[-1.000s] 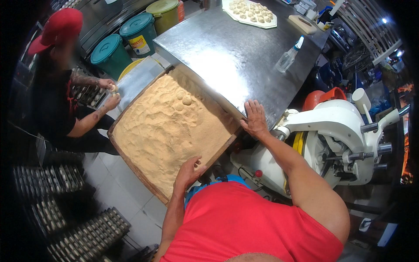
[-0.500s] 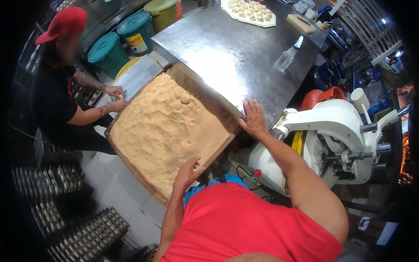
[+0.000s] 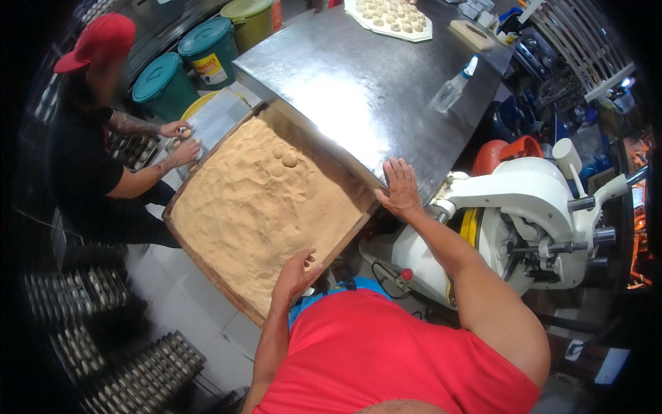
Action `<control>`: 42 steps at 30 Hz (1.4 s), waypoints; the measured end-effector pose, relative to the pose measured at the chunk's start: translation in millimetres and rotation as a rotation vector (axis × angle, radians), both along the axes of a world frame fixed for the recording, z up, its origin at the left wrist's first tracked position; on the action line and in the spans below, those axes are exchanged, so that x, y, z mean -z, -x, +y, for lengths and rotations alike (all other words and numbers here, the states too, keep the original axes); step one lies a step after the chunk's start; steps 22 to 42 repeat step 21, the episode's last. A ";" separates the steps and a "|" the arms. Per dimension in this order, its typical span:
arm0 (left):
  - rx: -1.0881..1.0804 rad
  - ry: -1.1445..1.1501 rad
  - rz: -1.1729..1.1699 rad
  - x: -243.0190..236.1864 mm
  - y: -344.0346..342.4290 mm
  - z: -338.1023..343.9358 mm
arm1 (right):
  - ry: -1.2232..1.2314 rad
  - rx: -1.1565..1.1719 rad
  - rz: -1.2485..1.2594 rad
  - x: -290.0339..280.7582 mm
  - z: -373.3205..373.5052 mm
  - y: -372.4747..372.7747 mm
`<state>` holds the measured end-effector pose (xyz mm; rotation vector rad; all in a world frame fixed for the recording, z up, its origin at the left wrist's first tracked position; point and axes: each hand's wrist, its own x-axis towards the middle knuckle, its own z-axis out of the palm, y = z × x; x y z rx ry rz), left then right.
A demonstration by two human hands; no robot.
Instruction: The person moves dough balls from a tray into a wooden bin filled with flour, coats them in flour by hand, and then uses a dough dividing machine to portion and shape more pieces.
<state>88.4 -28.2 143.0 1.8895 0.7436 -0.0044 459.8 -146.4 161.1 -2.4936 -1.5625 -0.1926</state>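
Observation:
My right hand lies with its fingers spread on the corner of the steel table. It holds nothing. My left hand is over the near edge of a wooden-framed tray, its fingers loosely bent and apart, with nothing in them. Whether it touches the frame I cannot tell. Tan crumbs fill the tray, heaped and rippled on the left. A few small crumb-coated balls sit toward its far side.
At the left a co-worker in a red cap handles small balls beside the tray. A white machine stands to my right. On the table are a spray bottle and a white tray of dough pieces. Lidded bins stand behind.
The co-worker's hands have shifted and now handle rounded pieces at the tray's left side. My hands stay in place. The view has shifted slightly.

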 end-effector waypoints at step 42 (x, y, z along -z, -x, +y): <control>0.019 0.070 -0.017 26.1 -7.0 39.1 | -0.048 -0.022 0.042 6.2 6.7 -7.2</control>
